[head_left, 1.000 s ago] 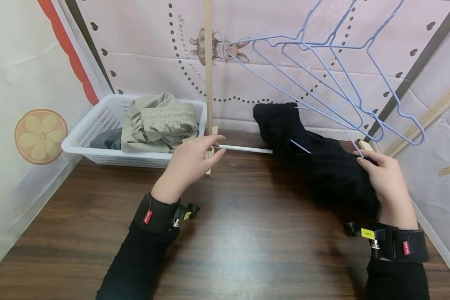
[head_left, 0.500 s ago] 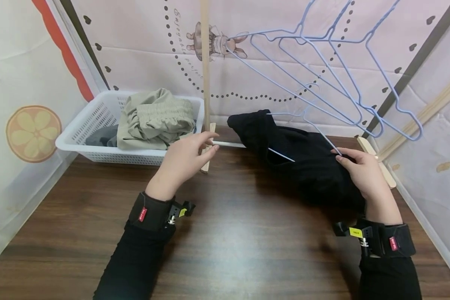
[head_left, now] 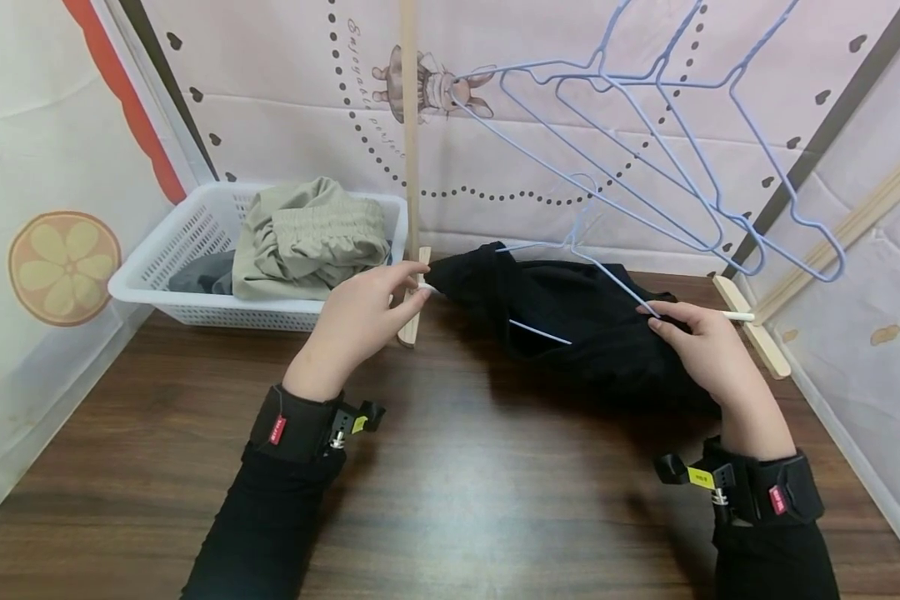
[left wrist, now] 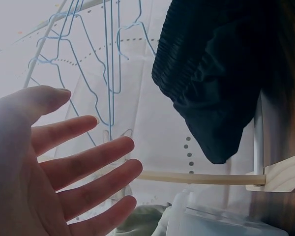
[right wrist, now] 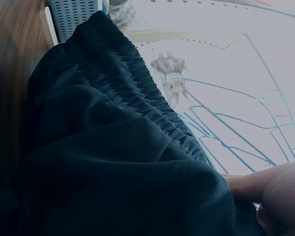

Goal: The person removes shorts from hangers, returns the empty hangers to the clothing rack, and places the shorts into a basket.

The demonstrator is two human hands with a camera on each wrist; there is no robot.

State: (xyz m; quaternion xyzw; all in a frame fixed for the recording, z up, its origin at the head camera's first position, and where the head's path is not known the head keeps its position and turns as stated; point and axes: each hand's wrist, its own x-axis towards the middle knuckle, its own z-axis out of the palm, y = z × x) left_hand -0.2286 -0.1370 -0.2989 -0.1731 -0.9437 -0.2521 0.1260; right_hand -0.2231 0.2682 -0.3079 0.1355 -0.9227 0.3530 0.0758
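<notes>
A black garment with a gathered elastic waistband hangs low over the table on a blue wire hanger. At its right end my right hand pinches the hanger's corner together with the waistband. In the right wrist view the garment fills the left, and part of the right hand shows at the lower right. My left hand is at the garment's left tip. The left wrist view shows that left hand with its fingers spread, apart from the cloth and holding nothing.
Several blue hangers hang overhead on the right. A white basket with a khaki garment stands at the left. The rack has a wooden post, wooden feet and a low white rod behind the cloth.
My right hand has carried the hanger and black garment leftward and a little lower, toward my left hand. The left hand has shifted only slightly left.
</notes>
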